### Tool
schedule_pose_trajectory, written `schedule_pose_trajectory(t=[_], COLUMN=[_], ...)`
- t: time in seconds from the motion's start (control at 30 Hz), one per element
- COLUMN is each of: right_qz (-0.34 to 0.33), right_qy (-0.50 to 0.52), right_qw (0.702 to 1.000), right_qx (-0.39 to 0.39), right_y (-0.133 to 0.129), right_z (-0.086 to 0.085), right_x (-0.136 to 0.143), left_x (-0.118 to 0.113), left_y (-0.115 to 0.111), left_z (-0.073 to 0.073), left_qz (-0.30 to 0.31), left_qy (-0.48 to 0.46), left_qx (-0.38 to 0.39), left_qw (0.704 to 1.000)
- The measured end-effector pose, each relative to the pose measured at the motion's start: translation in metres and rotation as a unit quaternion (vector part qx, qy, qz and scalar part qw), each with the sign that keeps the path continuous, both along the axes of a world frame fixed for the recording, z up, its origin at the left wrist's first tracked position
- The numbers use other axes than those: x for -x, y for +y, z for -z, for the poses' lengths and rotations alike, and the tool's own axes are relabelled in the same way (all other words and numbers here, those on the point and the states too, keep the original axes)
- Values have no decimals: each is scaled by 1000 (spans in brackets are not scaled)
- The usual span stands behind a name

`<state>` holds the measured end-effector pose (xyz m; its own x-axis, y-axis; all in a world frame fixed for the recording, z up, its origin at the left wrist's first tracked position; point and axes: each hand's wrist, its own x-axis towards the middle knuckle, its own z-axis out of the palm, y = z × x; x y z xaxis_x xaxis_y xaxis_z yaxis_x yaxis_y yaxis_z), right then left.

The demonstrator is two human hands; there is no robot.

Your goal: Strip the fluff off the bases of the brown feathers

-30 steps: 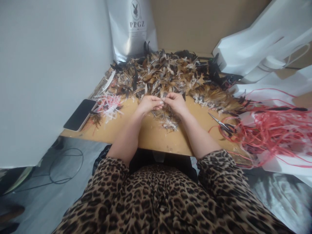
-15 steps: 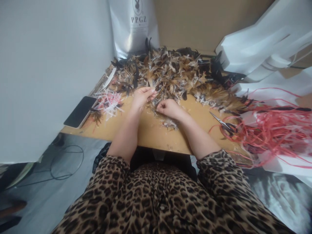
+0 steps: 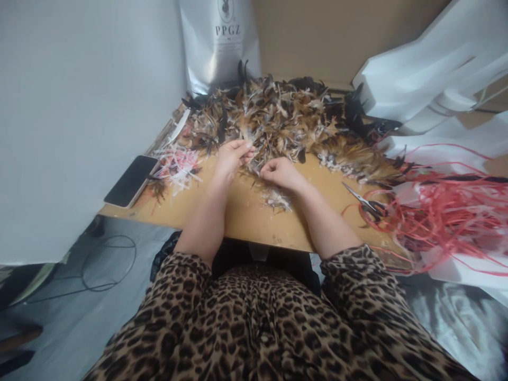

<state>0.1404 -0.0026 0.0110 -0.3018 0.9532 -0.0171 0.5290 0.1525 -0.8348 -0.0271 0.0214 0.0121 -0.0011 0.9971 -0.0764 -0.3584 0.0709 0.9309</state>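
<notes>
A wide heap of brown, tan and black feathers covers the back of the wooden table. My left hand is at the heap's front edge, its thumb and fingers pinched on a pale feather that blends into the pile. Just to the right, my right hand has its thumb and forefinger pressed together; anything between them is too small to make out. Small whitish feather scraps lie on the table below my right hand.
A phone and pink-white strips lie at the left. Scissors and tangled red ribbon are at the right. Behind the feathers stands a silver bag; white foam pieces rise at the back right.
My right hand has shifted slightly to the right and away from me, a little farther from my left hand. My left hand has hardly moved and keeps its pinch.
</notes>
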Motion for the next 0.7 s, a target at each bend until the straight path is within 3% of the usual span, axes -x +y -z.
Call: schedule_pose_trajectory(t=[0.1, 0.27, 0.47, 0.7], right_qz=[39, -30, -87, -81], right_qy=[158, 336, 376, 390], right_qw=[982, 921, 900, 894], right_qx=[98, 197, 204, 203], right_y=[8, 14, 12, 13], right_z=[1, 1, -4, -3], right_x=[-10, -20, -31, -34], left_x=[0, 1, 2, 1], left_y=[0, -1, 1, -2], left_z=[0, -1, 1, -1], left_qz=[8, 31, 27, 73], left_qy=[-11, -43, -55, -48], left_qx=[16, 20, 20, 16], left_qw=[1000, 998, 998, 996])
